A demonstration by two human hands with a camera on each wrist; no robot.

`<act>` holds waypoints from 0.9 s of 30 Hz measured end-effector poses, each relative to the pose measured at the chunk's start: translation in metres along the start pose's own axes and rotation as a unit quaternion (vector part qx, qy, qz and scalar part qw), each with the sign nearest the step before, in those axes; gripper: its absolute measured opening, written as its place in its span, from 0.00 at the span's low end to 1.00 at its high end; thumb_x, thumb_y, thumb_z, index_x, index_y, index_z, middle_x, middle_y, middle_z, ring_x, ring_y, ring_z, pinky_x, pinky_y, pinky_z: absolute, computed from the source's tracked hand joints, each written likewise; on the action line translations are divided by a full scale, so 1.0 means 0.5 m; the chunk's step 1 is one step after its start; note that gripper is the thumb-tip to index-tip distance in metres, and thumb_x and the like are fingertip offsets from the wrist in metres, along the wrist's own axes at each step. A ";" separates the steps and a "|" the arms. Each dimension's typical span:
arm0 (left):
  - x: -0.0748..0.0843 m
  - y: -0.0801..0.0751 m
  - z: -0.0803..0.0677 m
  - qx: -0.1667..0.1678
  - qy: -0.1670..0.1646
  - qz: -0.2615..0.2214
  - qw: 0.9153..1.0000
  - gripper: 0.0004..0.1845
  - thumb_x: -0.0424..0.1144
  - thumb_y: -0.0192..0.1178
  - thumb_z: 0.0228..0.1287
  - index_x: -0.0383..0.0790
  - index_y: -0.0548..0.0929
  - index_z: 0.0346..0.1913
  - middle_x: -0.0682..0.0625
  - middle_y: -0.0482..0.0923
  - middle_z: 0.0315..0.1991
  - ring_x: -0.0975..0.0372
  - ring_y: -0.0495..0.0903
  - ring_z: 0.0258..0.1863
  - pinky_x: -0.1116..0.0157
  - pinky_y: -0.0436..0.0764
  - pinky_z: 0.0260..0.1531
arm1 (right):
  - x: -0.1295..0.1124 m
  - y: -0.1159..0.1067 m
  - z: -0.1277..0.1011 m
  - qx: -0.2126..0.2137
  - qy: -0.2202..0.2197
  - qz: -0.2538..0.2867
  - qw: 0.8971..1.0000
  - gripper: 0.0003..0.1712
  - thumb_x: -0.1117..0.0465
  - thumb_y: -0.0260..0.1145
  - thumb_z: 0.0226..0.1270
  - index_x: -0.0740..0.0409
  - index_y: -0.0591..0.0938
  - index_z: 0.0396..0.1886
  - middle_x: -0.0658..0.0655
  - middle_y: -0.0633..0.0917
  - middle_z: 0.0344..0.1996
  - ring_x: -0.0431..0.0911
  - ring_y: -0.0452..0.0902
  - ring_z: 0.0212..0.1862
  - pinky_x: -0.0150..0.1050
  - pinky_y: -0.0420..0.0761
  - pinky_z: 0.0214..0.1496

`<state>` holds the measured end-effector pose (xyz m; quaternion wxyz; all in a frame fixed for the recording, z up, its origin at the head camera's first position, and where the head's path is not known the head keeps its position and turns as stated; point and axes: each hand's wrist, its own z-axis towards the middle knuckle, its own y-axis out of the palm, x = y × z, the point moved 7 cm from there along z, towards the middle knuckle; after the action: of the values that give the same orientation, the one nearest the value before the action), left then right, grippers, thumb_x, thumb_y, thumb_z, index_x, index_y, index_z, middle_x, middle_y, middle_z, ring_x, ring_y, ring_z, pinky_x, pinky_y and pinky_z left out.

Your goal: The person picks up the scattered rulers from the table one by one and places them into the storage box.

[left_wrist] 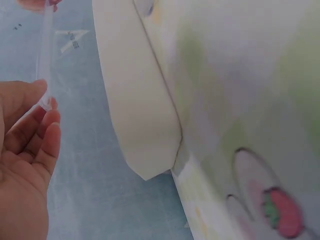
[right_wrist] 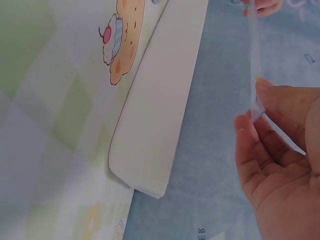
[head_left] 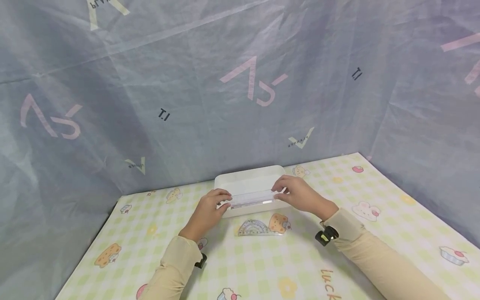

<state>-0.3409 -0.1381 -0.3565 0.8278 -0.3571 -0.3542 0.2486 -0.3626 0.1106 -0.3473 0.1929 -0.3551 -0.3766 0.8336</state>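
A clear plastic ruler [head_left: 250,199] is held level between both hands, just above the front wall of a white rectangular box [head_left: 250,177]. My left hand [head_left: 214,204] pinches its left end, my right hand [head_left: 290,192] pinches its right end. In the left wrist view the ruler [left_wrist: 46,55] runs up from my fingertips [left_wrist: 50,117] beside the white box [left_wrist: 140,100]. In the right wrist view the ruler [right_wrist: 255,60] stands edge-on between thumb and fingers [right_wrist: 247,135], with the box [right_wrist: 160,110] to the left. A clear protractor [head_left: 255,228] lies flat in front of the box.
The table carries a green-and-yellow checked cloth with cartoon prints [head_left: 375,233]. A grey-blue fabric backdrop [head_left: 225,83] closes off the back and both sides. A small black device sits at each wrist [head_left: 325,236].
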 end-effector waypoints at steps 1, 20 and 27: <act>-0.005 0.003 0.004 -0.001 -0.003 -0.003 1.000 0.09 0.31 0.67 0.64 0.37 0.88 0.47 0.52 0.81 0.52 0.60 0.80 0.46 0.61 0.83 0.44 | 0.004 0.002 0.002 -0.002 0.005 -0.001 1.000 0.09 0.65 0.73 0.62 0.58 0.86 0.41 0.50 0.84 0.39 0.45 0.81 0.42 0.42 0.84 0.44; -0.054 0.058 0.015 -0.047 -0.039 -0.031 0.998 0.07 0.29 0.66 0.64 0.34 0.88 0.44 0.50 0.83 0.49 0.58 0.83 0.44 0.63 0.83 0.45 | 0.054 0.041 -0.001 -0.014 0.051 -0.001 0.999 0.07 0.66 0.73 0.60 0.59 0.87 0.38 0.48 0.83 0.34 0.44 0.80 0.39 0.42 0.84 0.44; -0.054 0.052 0.021 -0.043 -0.037 -0.036 0.998 0.08 0.27 0.66 0.63 0.31 0.88 0.44 0.46 0.83 0.52 0.54 0.84 0.44 0.63 0.84 0.43 | 0.053 0.043 0.004 -0.011 0.051 -0.008 0.999 0.07 0.66 0.73 0.61 0.61 0.87 0.39 0.53 0.85 0.38 0.49 0.82 0.43 0.46 0.84 0.46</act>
<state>-0.3702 -0.1355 -0.3826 0.8061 -0.3699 -0.4079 0.2167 -0.3832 0.1117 -0.3747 0.2147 -0.3960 -0.3781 0.8088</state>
